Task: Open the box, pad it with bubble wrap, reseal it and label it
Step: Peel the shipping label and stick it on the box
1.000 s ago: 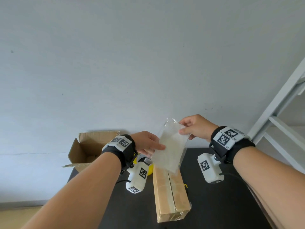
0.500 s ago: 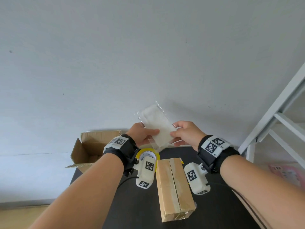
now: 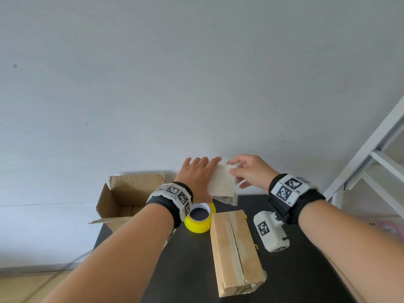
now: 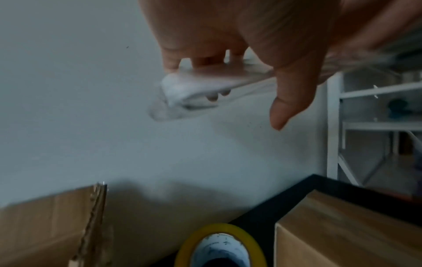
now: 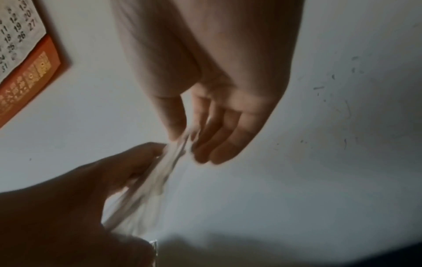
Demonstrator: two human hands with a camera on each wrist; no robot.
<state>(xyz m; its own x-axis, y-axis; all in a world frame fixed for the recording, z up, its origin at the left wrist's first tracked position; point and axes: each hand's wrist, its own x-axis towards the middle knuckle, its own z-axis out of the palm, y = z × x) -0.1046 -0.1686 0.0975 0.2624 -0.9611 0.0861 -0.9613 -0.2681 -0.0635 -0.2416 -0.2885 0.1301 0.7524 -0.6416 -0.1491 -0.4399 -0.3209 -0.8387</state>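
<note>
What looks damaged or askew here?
The open cardboard box at the table's left edge has a ragged, torn flap edge. On the sealed box, the tape lies wrinkled and bulges loose at the near end. Nothing else stands out.

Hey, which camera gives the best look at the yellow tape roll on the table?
The head view: the yellow tape roll sits nearly whole beside the sealed box, only its left edge hidden by the left wristband. The left wrist view catches just its upper part at the bottom edge. The right wrist view misses it.
</note>
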